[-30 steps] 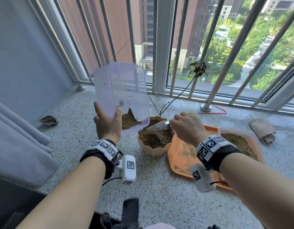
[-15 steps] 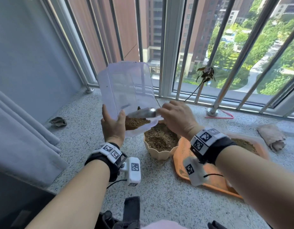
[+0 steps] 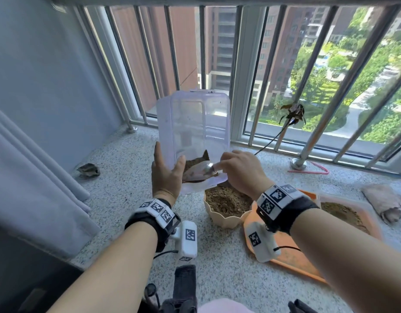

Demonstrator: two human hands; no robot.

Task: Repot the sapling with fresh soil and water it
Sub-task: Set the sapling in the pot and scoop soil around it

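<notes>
Head view: left hand (image 3: 165, 175) grips the light, slippery plastic box (image 3: 195, 132) low; right hand (image 3: 240, 170) pinches the spoon (image 3: 200, 169) in loose soil (image 3: 196, 160).

- A speckled grey-white terrazzo floor (image 3: 118, 199) runs up to the window.
- A plain pale blue-grey wall (image 3: 43, 82) stands on the left.
- Folded grey curtain fabric (image 3: 30, 177) hangs at the lower left.
- Slanted silver metal window bars (image 3: 316, 105) cross the wide glass.
- Beyond it, brown high-rise buildings (image 3: 219, 46) and sunlit green trees (image 3: 325, 71) show in bright daylight.
</notes>
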